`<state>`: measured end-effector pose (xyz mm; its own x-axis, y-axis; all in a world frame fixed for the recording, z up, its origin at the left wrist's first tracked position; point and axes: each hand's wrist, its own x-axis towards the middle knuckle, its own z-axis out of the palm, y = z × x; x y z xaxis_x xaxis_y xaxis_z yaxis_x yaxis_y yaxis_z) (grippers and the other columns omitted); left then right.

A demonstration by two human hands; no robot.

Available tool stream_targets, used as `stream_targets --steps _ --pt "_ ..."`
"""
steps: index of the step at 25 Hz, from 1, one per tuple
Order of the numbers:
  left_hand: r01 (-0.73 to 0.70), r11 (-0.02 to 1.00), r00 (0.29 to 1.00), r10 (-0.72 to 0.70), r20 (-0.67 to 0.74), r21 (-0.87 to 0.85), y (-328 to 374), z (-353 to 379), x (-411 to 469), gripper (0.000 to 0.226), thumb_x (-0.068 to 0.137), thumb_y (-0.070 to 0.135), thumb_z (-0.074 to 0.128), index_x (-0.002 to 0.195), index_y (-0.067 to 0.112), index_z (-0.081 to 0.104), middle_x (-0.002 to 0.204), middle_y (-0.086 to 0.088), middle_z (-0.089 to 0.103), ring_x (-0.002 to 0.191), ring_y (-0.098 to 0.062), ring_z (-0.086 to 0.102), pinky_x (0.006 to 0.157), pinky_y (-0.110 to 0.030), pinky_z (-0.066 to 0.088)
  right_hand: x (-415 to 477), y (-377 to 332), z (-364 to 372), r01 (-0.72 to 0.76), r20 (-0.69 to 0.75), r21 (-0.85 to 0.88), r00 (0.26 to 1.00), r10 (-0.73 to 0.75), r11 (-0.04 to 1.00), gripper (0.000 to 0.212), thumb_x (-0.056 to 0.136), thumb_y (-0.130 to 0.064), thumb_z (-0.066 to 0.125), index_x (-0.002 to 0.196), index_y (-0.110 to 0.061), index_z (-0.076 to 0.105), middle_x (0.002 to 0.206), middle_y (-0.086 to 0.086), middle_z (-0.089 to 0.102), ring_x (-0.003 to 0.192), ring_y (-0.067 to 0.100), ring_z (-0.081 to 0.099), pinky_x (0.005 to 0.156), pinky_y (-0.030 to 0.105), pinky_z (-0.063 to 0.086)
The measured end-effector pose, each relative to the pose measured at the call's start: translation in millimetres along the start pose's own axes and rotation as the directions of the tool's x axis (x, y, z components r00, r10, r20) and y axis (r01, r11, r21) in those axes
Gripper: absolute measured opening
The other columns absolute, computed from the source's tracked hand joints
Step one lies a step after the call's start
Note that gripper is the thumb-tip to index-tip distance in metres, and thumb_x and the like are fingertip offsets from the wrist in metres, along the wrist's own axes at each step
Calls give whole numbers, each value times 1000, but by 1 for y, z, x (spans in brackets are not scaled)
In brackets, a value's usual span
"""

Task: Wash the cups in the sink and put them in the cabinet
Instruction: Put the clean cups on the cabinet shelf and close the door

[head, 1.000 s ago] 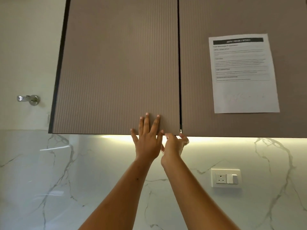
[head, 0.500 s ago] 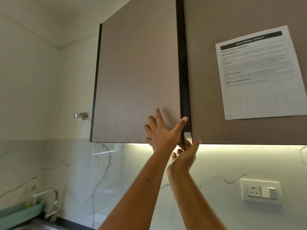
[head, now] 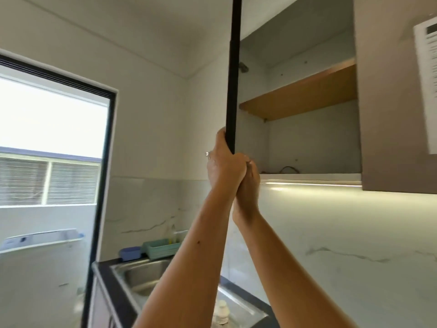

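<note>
My left hand point(head: 224, 166) is wrapped round the bottom edge of the cabinet door point(head: 233, 79), which stands edge-on to me; my right hand point(head: 248, 185) is tucked just behind it, and I cannot tell its grip. The cabinet point(head: 307, 143) stands open beside them, the sink point(head: 142, 275) well below

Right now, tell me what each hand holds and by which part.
The left hand grips the open cabinet door by its bottom corner. The right hand sits just beneath that corner, fingers hidden: hold unclear.
</note>
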<state>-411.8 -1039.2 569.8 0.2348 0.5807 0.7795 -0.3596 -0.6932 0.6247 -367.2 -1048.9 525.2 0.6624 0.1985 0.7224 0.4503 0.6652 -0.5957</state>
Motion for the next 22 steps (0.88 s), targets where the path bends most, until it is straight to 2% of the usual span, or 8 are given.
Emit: stream_targets --steps 3,6,7,9,11,14,19,22 --pt "-38 981 987 68 -148 192 -20 -44 12 51 94 9 48 140 26 34 119 -5 61 104 -25 60 76 -28 44 -15 23 42 27 161 -72 987 -15 997 21 97 -44 41 107 -34 56 94 -12 68 94 16 65 82 38 52" --pt "-84 893 937 222 -271 442 -52 -79 24 59 99 14 42 150 28 17 143 -5 46 112 -24 59 79 -26 42 -18 52 73 139 356 -197 932 -61 970 38 88 -48 43 124 -40 50 124 -11 60 115 17 57 96 50 46" --pt "-89 856 927 258 -272 509 -67 -91 33 60 100 15 40 152 27 12 147 -5 41 113 -25 58 81 -28 45 -15 61 84 247 436 -293 894 -101 924 43 89 -38 46 132 -41 45 136 -10 52 126 17 49 101 51 42" --pt "-58 805 935 252 -251 591 -94 -112 52 62 100 15 37 153 26 6 151 -6 33 119 -27 54 88 -37 50 -4 78 101 442 563 -564 824 -67 698 64 93 -17 48 145 -42 22 155 -9 23 142 21 22 110 56 28" --pt "-9 770 943 218 -249 639 -118 -131 72 63 100 16 37 153 23 3 154 -6 26 128 -28 47 94 -40 46 8 92 119 458 575 -712 815 68 533 74 95 -15 47 147 -47 5 159 -10 0 146 25 3 110 58 20" --pt "15 739 960 178 -217 673 -151 -147 95 68 101 23 37 153 15 -5 159 -9 11 142 -29 26 109 -39 33 27 120 144 454 537 -797 834 124 399 80 94 -19 48 144 -53 -5 160 -7 -7 146 32 -2 110 61 19" --pt "35 719 967 151 -206 695 -209 -163 135 72 100 29 40 153 13 -5 161 -9 -2 147 -29 9 118 -41 20 46 186 176 527 532 -838 847 -8 143 88 93 -16 49 142 -54 -13 160 -4 -7 145 38 -2 110 61 16" --pt "9 665 979 144 -141 747 -247 -174 159 73 99 32 41 153 14 -5 160 -11 -4 147 -30 7 117 -43 24 59 222 189 546 543 -835 838 -55 74 88 92 -14 47 142 -51 -16 159 -6 -11 145 38 -4 111 62 10"
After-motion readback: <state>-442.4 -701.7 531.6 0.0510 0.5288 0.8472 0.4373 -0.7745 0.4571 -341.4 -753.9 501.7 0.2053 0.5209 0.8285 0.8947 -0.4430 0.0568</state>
